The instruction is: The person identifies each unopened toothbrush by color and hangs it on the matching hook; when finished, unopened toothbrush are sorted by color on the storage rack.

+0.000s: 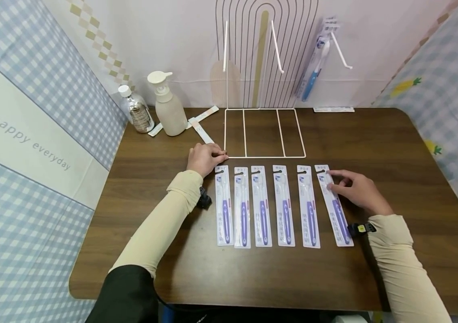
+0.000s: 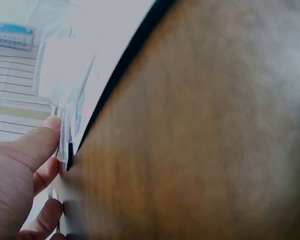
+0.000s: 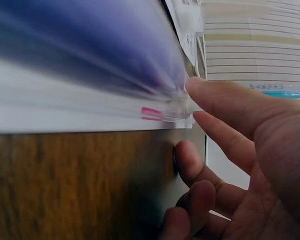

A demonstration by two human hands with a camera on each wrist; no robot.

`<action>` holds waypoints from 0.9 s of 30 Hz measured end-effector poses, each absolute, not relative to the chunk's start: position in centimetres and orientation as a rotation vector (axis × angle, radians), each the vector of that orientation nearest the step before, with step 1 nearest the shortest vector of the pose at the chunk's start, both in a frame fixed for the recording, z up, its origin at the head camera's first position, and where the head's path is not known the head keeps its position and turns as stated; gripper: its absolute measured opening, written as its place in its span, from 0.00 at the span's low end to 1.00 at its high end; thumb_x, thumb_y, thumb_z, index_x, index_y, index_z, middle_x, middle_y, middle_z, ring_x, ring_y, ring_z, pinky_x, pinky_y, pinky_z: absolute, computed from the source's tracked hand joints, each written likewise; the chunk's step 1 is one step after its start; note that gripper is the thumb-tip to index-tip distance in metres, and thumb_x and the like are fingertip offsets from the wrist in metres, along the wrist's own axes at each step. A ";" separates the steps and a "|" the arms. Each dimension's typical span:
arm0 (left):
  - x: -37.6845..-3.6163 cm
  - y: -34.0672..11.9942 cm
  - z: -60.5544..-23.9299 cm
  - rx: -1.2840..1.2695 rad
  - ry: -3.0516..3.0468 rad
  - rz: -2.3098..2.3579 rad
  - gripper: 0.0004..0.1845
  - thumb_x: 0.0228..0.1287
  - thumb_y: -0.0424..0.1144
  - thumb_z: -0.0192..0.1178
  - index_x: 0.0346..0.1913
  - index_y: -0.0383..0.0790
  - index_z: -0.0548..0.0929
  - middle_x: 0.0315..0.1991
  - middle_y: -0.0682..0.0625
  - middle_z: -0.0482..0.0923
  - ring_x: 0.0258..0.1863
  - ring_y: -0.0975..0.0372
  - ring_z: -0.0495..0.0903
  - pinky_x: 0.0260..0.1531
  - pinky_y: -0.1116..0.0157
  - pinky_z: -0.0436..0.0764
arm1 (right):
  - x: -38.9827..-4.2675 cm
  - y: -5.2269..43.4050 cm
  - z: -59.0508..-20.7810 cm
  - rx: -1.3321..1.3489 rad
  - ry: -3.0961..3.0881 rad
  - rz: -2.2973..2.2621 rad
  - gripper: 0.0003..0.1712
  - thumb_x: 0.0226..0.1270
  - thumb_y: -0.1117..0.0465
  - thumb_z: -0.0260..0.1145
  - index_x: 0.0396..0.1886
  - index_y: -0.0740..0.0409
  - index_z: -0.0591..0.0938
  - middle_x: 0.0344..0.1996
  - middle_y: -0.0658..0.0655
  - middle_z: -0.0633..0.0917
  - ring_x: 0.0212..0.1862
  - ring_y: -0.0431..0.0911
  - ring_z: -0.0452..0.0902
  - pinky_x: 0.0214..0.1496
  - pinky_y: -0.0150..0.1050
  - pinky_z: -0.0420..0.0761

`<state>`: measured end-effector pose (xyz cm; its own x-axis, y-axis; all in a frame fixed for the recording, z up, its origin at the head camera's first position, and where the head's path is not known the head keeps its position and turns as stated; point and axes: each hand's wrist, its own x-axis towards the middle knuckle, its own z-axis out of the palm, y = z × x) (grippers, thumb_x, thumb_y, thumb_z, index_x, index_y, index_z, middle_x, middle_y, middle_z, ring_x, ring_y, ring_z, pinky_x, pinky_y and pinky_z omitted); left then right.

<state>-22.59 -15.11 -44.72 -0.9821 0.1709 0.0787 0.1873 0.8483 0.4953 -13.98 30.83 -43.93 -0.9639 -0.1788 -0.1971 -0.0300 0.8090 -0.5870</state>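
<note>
In the head view, my left hand [image 1: 204,159] rests at the front left corner of a white wire rack [image 1: 267,157]. Its thumb and forefinger tips lie right at the wire, just above the leftmost packaged toothbrush [image 1: 223,206]; whether they pinch the wire I cannot tell. My right hand [image 1: 356,190] touches the upper right edge of the rightmost packaged toothbrush [image 1: 335,208] with thumb and forefinger, the other fingers loosely bent. That pack slants, its top toward the left. Several purple-handled packs, such as a packaged toothbrush [image 1: 283,206], lie upright in a row between the hands.
Behind the row, the rack's long prongs [image 1: 277,49] stick out; a blue packaged toothbrush [image 1: 313,65] hangs on the right one. A pump bottle [image 1: 170,107] and a clear bottle [image 1: 137,110] stand at the back left, beside white strips [image 1: 202,131]. Another strip [image 1: 334,109] lies at the back right.
</note>
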 end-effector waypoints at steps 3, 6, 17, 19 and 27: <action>-22.6 -15.1 -44.8 -0.279 -2.992 -0.803 0.11 0.70 0.52 0.71 0.48 0.53 0.96 0.47 0.59 0.90 0.50 0.55 0.83 0.53 0.51 0.72 | -13.9 30.8 -44.0 -0.153 2.780 -0.901 0.32 0.76 0.48 0.70 0.71 0.59 0.80 0.40 0.60 0.83 0.39 0.53 0.73 0.42 0.47 0.70; -22.5 -15.0 -44.8 -0.275 -2.995 -0.805 0.11 0.70 0.52 0.72 0.48 0.53 0.95 0.47 0.59 0.90 0.50 0.54 0.83 0.52 0.51 0.72 | -13.6 30.7 -43.9 -0.129 2.835 -0.956 0.30 0.75 0.48 0.71 0.70 0.58 0.82 0.42 0.62 0.84 0.43 0.54 0.73 0.44 0.47 0.69; -22.3 -14.6 -44.8 -0.289 -2.993 -0.816 0.11 0.70 0.52 0.72 0.48 0.53 0.96 0.47 0.59 0.90 0.49 0.54 0.83 0.53 0.50 0.72 | -13.2 28.6 -39.1 -0.205 3.163 -1.221 0.24 0.70 0.55 0.76 0.65 0.46 0.87 0.37 0.59 0.91 0.30 0.30 0.77 0.31 0.24 0.72; -22.3 -14.7 -44.8 -0.296 -2.987 -0.821 0.11 0.70 0.51 0.72 0.48 0.53 0.96 0.46 0.59 0.90 0.49 0.54 0.83 0.53 0.50 0.72 | -13.4 27.4 -37.2 -0.269 3.239 -1.289 0.25 0.69 0.57 0.78 0.64 0.42 0.88 0.37 0.58 0.91 0.26 0.30 0.74 0.28 0.23 0.69; -22.3 -14.8 -44.4 -0.317 -2.984 -0.798 0.11 0.71 0.51 0.71 0.49 0.53 0.95 0.47 0.58 0.90 0.48 0.52 0.82 0.51 0.50 0.72 | -14.2 20.8 -29.0 -0.600 3.431 -1.534 0.25 0.62 0.66 0.81 0.59 0.47 0.89 0.33 0.58 0.91 0.21 0.38 0.61 0.27 0.28 0.60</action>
<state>-22.25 -14.82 -44.36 -0.9784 0.1869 0.0878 0.2058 0.8471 0.4900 -14.15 20.82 -29.03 -0.7427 -0.0054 0.6696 -0.5026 0.6652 -0.5522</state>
